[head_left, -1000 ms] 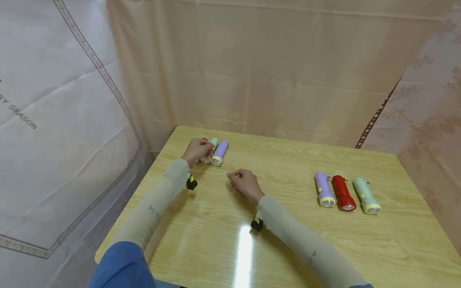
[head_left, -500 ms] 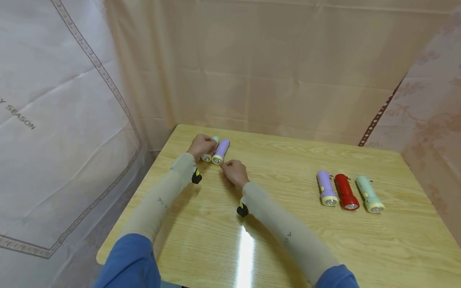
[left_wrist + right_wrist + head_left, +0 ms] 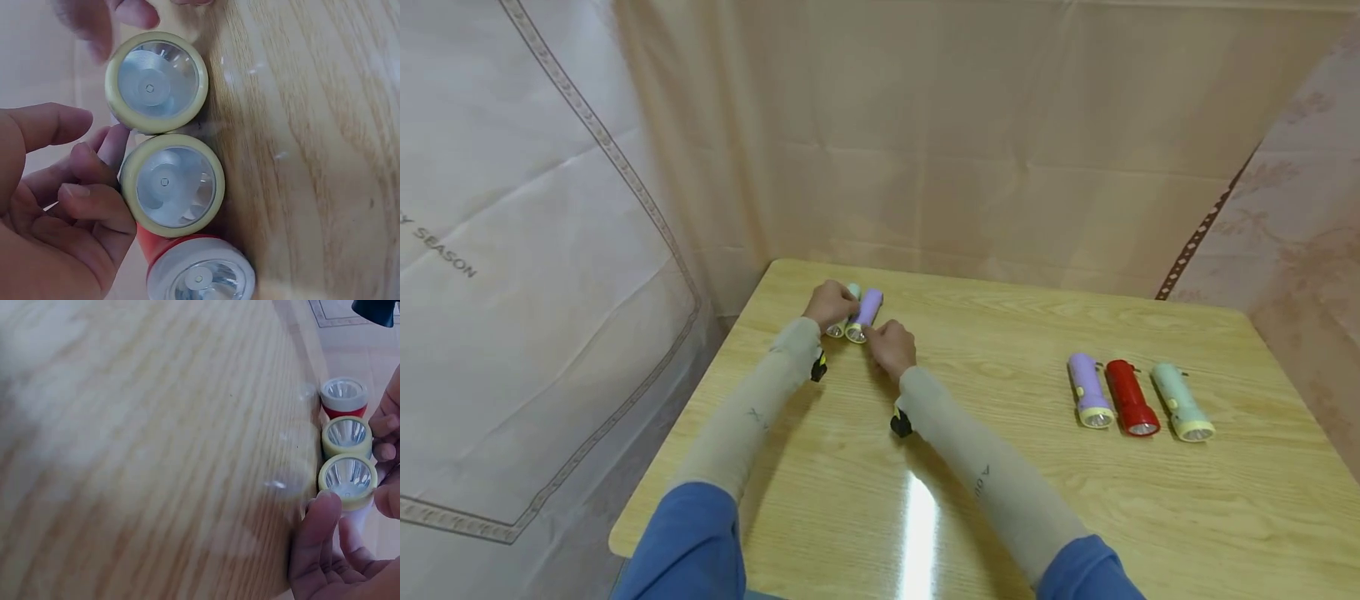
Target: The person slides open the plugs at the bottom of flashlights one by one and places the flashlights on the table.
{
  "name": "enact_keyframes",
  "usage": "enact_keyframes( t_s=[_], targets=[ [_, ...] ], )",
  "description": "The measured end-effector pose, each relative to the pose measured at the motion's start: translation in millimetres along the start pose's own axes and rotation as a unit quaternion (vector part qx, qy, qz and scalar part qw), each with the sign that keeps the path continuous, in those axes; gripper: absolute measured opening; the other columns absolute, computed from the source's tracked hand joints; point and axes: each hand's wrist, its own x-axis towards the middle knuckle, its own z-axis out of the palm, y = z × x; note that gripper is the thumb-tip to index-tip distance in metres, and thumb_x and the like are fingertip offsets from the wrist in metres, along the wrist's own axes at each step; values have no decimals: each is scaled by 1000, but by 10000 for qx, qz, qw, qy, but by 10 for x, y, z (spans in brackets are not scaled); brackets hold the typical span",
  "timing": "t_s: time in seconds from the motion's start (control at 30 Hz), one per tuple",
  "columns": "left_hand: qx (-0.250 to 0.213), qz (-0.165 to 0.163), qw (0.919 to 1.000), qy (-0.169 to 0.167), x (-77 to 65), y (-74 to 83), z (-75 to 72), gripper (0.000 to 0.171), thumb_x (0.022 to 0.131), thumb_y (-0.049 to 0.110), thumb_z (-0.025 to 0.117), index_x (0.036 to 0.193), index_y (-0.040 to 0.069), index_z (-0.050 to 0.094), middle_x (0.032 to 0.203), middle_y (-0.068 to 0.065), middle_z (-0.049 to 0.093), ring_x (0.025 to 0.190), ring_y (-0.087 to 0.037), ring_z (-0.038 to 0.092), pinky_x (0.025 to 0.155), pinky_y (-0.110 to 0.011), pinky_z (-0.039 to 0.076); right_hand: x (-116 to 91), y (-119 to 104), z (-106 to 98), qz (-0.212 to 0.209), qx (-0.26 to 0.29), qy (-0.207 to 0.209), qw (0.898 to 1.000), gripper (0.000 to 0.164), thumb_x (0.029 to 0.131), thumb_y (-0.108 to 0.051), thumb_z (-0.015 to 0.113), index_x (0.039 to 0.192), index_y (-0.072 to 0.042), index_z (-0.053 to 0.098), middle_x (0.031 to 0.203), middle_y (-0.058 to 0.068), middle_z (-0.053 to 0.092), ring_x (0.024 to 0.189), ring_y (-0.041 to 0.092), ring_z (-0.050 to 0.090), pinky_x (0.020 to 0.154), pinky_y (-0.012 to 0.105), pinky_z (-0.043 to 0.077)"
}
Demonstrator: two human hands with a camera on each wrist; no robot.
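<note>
Three flashlights lie side by side at the far left of the table, lenses facing me: a purple flashlight (image 3: pixel 870 307), a mint flashlight (image 3: pixel 835 331) and a red flashlight (image 3: pixel 201 272), which my left hand hides in the head view. That left hand (image 3: pixel 831 304) is over the mint one, its loosely bent fingers touching the flashlights' upper side, thumb apart in the left wrist view. Just in front of the purple flashlight is my right hand (image 3: pixel 892 347); in the right wrist view its thumb (image 3: pixel 322 515) is at the rim of the purple flashlight's lens.
A second row on the right of the wooden table (image 3: pixel 1000 467) has a purple flashlight (image 3: pixel 1087 383), a red flashlight (image 3: pixel 1129 396) and a mint flashlight (image 3: pixel 1180 400), slightly apart. Cloth curtains (image 3: pixel 970 150) stand behind the table and at both sides.
My right hand has moved left and away from me to the purple flashlight. The left hand has shifted slightly right, over the mint one. The view has turned slightly left.
</note>
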Motion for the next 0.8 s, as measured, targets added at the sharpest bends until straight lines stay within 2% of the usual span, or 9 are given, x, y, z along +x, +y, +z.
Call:
enact_keyframes(
  t_s=[0.13, 0.27, 0.43, 0.57, 0.8],
  targets=[
    [584, 41, 9983, -42, 28, -1, 7, 15, 85, 9, 70, 89, -1, 80, 85, -11, 72, 68, -19, 55, 58, -26, 44, 14, -18, 16, 129, 136, -70, 9998, 40, 102, -40, 63, 94, -2, 69, 68, 15, 69, 45, 18, 59, 40, 27, 51],
    [1101, 83, 9939, -80, 36, 22, 12, 17, 86, 15, 73, 79, 0, 79, 67, -4, 64, 60, -17, 51, 53, -27, 40, 23, -28, 23, 147, 198, -168, 9996, 45, 103, -40, 62, 94, 3, 73, 73, 20, 72, 44, 17, 58, 41, 29, 53],
    [1616, 48, 9868, -68, 35, 76, 13, 35, 89, 21, 74, 58, 7, 62, 54, 2, 49, 52, -15, 43, 49, -28, 34, 29, -31, 26, 33, 275, -221, 9994, 48, 102, -40, 63, 94, 6, 73, 70, 19, 70, 43, 17, 57, 41, 29, 53],
    [1828, 133, 9830, -99, 45, 86, 19, 41, 88, 24, 76, 56, 14, 53, 56, 3, 49, 54, -15, 45, 49, -29, 36, 16, -28, 37, 31, 237, -208, 9995, 47, 99, -42, 67, 92, 4, 73, 64, 15, 67, 42, 16, 55, 39, 29, 50],
    [1809, 220, 9831, -164, 53, 92, 57, 41, 88, 29, 80, 62, 13, 53, 61, -1, 52, 59, -18, 49, 52, -30, 39, -5, -31, 48, 134, 95, -83, 9998, 44, 95, -45, 71, 83, -2, 71, 58, 8, 63, 40, 15, 54, 37, 27, 45]
  ],
)
